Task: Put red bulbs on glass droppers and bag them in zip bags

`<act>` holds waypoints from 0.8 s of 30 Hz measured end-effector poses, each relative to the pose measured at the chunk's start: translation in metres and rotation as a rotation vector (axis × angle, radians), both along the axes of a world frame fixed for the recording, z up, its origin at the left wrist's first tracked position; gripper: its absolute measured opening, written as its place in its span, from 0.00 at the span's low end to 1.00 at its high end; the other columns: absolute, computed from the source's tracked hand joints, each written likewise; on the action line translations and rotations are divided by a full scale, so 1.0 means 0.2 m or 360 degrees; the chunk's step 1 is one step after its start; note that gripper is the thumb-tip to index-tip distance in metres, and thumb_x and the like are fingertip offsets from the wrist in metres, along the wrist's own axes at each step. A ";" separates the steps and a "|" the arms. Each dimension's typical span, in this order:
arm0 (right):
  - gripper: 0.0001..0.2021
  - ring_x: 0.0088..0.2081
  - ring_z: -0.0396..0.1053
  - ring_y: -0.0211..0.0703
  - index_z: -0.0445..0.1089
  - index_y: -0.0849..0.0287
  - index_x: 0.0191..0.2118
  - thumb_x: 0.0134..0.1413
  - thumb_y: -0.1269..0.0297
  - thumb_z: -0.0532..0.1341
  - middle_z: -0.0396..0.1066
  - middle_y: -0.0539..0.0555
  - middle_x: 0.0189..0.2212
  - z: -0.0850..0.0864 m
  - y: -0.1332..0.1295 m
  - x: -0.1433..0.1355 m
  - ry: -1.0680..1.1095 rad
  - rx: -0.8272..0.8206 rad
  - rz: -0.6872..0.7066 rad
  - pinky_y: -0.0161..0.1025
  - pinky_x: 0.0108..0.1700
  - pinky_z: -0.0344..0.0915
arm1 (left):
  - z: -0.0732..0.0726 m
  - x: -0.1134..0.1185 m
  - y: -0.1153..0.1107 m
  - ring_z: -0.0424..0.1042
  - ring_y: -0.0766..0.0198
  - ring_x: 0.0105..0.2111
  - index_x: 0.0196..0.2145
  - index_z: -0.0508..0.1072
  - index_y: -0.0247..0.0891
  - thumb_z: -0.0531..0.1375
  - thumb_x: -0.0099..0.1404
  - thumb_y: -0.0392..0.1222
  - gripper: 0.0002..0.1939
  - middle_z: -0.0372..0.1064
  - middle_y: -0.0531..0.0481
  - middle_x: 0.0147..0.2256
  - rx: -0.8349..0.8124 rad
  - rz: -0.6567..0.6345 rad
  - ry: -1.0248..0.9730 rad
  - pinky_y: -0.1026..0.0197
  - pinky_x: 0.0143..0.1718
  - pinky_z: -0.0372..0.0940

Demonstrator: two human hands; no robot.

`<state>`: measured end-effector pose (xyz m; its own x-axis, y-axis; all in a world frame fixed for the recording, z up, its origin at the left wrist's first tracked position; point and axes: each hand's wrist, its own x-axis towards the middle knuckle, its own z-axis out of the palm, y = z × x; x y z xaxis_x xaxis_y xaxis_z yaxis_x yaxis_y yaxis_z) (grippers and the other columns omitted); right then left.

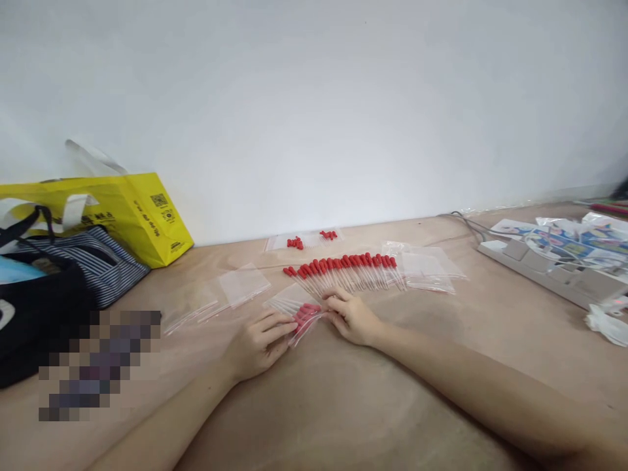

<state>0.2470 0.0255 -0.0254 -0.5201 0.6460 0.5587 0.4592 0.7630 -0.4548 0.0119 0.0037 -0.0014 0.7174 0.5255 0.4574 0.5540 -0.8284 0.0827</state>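
A small clear zip bag (297,333) lies on the table with several red-tipped sticks (307,313) inside, their red ends toward its opening. My left hand (259,341) pinches the bag's left edge near the opening. At the right corner of the same opening, my right hand (350,316) has its fingers closed on the bag's edge. Just beyond my hands stretches a row of red-headed sticks (353,263), heads pointing away from me. Flat clear bags (244,285) lie to the left of the row, and more clear bags (426,265) lie at its right end.
Small red pieces (295,243) rest on clear bags by the wall. At the left are a yellow bag (142,216), a striped pouch (105,261) and a pixelated item (101,366). A white power strip (534,271) with cables and plastic packages (583,235) occupies the right.
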 end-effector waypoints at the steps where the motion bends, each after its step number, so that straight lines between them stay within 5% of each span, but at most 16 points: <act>1: 0.06 0.35 0.64 0.37 0.64 0.59 0.33 0.54 0.69 0.50 0.64 0.56 0.37 0.00 0.00 0.00 0.0043 -0.0024 0.0053 0.34 0.36 0.61 | -0.01 0.00 0.01 0.69 0.65 0.37 0.38 0.72 0.42 0.49 0.62 0.36 0.13 0.71 0.49 0.37 0.0023 -0.0004 -0.0008 0.60 0.40 0.66; 6: 0.07 0.36 0.64 0.38 0.63 0.59 0.35 0.54 0.71 0.50 0.66 0.54 0.33 0.00 0.01 -0.01 0.0028 -0.0084 0.0223 0.35 0.39 0.62 | -0.04 -0.03 0.05 0.71 0.66 0.35 0.34 0.73 0.40 0.46 0.61 0.34 0.15 0.72 0.48 0.35 0.0028 0.0089 -0.0008 0.64 0.36 0.67; 12: 0.12 0.40 0.65 0.39 0.67 0.60 0.39 0.54 0.73 0.49 0.68 0.56 0.38 -0.04 0.04 -0.01 -0.0101 0.0048 0.0154 0.34 0.41 0.60 | -0.01 -0.04 0.04 0.70 0.65 0.34 0.35 0.71 0.38 0.47 0.58 0.31 0.14 0.71 0.48 0.35 -0.0014 0.0186 -0.0128 0.62 0.36 0.67; 18: 0.09 0.32 0.63 0.39 0.71 0.58 0.33 0.54 0.68 0.52 0.70 0.52 0.29 -0.04 0.08 -0.02 -0.0382 0.0585 -0.0100 0.37 0.35 0.55 | 0.00 0.03 -0.01 0.69 0.62 0.37 0.39 0.69 0.37 0.57 0.56 0.38 0.12 0.70 0.47 0.36 0.0117 -0.0020 -0.0152 0.58 0.40 0.65; 24: 0.10 0.28 0.58 0.37 0.69 0.61 0.27 0.53 0.72 0.52 0.67 0.51 0.22 -0.03 0.15 -0.03 -0.0556 0.1113 -0.0156 0.39 0.33 0.49 | -0.05 0.09 0.02 0.69 0.65 0.33 0.34 0.71 0.37 0.55 0.58 0.33 0.07 0.71 0.49 0.31 0.0211 -0.0032 -0.0255 0.62 0.35 0.67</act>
<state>0.2401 0.0549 -0.0305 -0.6991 0.2570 0.6672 0.5671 0.7676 0.2986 0.0307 0.0080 -0.0106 0.6397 0.4397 0.6304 0.5260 -0.8485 0.0580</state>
